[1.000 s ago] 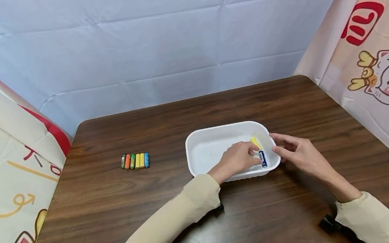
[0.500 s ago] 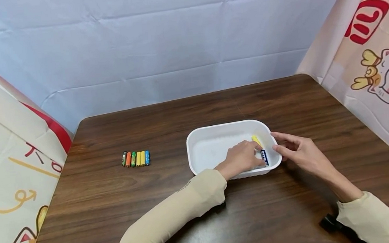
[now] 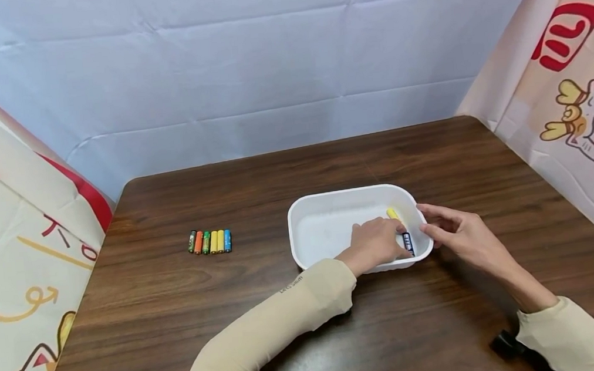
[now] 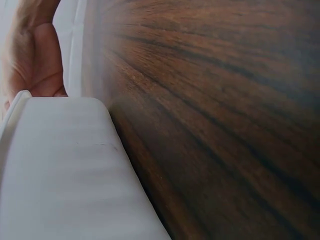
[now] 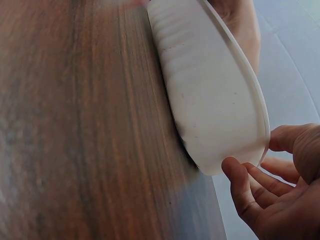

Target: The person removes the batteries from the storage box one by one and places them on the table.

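Note:
A white plastic box [image 3: 307,249] sits on the table with a dark blue battery [image 3: 408,243] and a yellow battery [image 3: 392,213] inside, along its right end. My left hand [image 3: 376,241] reaches into the box; its thumb and forefinger pinch the blue battery near its two ends. My right hand [image 3: 463,236] grips the box's right end from outside. In the right wrist view, the right thumb touches the rim and the bent fingers [image 5: 237,172] lie against the end wall. The left wrist view shows the box's outer wall [image 4: 75,165], with the left fingertips hidden.
Several batteries lie side by side in a row [image 3: 209,242] on the left of the table: dark, orange, green, yellow and blue. The brown wooden table [image 3: 254,183] ends at a pale cloth backdrop [image 3: 244,72], with printed cloths at either side.
My left hand has moved a little to the right inside the box, and its fingertips now overlap the blue battery. My right hand stays at the box's end.

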`<state>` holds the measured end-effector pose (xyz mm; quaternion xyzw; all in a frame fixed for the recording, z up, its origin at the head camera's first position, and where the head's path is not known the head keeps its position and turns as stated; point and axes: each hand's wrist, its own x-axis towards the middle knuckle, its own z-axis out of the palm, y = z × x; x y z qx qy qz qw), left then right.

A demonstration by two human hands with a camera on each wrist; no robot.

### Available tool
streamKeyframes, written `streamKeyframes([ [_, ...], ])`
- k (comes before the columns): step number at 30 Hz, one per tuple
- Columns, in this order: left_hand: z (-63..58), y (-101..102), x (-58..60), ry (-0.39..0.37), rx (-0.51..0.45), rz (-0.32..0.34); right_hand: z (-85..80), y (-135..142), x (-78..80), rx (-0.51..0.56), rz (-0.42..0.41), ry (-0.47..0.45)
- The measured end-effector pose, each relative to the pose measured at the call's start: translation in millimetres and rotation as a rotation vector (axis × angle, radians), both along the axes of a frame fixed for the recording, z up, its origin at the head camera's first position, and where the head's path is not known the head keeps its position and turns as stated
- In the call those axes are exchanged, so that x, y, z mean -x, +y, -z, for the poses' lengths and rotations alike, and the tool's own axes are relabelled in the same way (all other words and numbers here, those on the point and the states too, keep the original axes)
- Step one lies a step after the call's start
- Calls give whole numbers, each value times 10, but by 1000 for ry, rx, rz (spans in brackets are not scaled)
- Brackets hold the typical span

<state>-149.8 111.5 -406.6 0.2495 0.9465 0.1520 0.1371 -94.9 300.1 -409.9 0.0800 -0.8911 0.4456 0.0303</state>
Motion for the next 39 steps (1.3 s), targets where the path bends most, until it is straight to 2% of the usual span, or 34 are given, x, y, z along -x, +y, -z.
streamKeyframes([
  [7,47,30,19,47,-3,31,3,16,-13,-8,4,6],
  [11,31,29,15,72,1,32,2,19,-8,-6,5,8],
  [15,-20,10,12,83,-11,-3,-3,18,8,-2,7,13],
  [20,-91,-76,30,52,-56,-48,-4,24,14,3,9,16],
  [25,-237,-323,111,11,-169,-69,-1,29,14,10,8,-3],
  [31,-438,-749,201,1,-282,-53,5,18,13,10,19,-19],
  [39,-566,-1399,252,-2,-414,-76,19,6,7,23,17,-12],
])
